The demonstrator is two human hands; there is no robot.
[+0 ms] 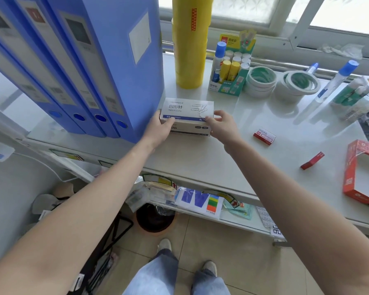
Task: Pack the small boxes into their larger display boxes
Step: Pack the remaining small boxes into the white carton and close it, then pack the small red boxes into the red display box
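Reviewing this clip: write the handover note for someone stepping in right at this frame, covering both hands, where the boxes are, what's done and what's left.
Left hand: gripping the left end of the white paper clip box, which sits on the table beside the blue binders.
Right hand: fingers on the same box's right end.
Two small red boxes lie loose on the table, right of the hands.
Red display box: open at the right edge, looks empty where visible.
Done: the paper clip box appears closed; contents cannot be seen.
Left: put both small red boxes into the red display box.
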